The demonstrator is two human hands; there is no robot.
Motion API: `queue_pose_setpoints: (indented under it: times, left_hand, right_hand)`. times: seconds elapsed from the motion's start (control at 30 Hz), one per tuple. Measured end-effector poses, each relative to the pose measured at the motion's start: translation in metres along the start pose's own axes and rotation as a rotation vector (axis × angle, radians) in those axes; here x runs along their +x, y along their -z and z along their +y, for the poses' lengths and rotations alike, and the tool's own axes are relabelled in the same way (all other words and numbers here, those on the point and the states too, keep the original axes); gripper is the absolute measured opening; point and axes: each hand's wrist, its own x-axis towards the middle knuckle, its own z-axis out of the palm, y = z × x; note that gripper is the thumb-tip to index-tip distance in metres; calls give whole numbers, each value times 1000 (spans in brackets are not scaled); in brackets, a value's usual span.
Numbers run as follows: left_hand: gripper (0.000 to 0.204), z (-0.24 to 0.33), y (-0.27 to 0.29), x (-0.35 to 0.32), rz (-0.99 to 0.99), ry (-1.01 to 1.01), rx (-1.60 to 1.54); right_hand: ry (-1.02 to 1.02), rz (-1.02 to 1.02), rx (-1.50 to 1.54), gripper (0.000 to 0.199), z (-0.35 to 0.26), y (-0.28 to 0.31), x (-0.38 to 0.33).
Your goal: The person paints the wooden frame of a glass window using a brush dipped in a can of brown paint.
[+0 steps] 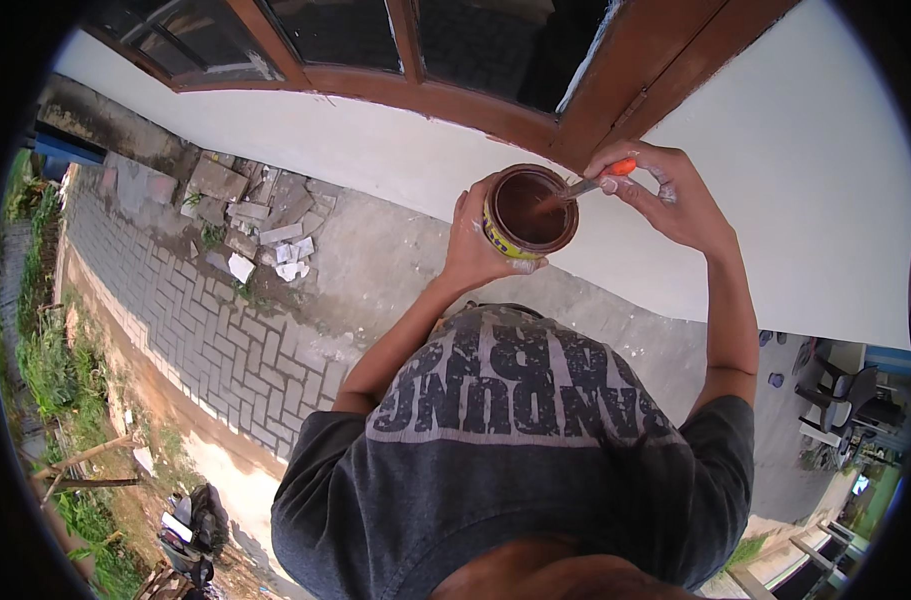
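My left hand point(472, 243) is wrapped round a small round paint can point(498, 234) with a yellow label, holding it up in front of my chest. Reddish-brown paint coats the inside of the can and its rim. Between the thumb and fingers of my right hand point(670, 195) is a paintbrush point(583, 186) with an orange handle end. Its bristles, stained brown, point down into the can's mouth at the right side. Whether the bristle tips touch the paint is hard to make out. Whitish smears mark both hands.
A brown wooden window frame point(475, 112) with dark panes sits in the white wall point(805, 200) ahead. Broken tiles and slabs point(260, 215) lie on the ground to the left, beside block paving point(215, 335). Chairs point(843, 388) stand far right; a dark bag point(197, 530) lies lower left.
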Motion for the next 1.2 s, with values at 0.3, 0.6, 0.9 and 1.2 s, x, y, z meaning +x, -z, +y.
queue_pose_setpoints:
  times: [0.3, 0.6, 0.9, 1.2]
  left_hand:
    - [112, -7, 1, 6, 2, 0, -10]
    - [110, 3, -10, 0, -48, -1, -26]
    - [113, 16, -20, 2, -62, -41, 34]
    - [113, 17, -32, 5, -25, -24, 7]
  right_hand:
    - [12, -147, -132, 8, -23, 12, -14]
    - [-29, 103, 28, 22, -13, 30, -10]
    - [-141, 348, -31, 25, 5, 11, -13]
    - [178, 422, -465, 13, -27, 8, -35]
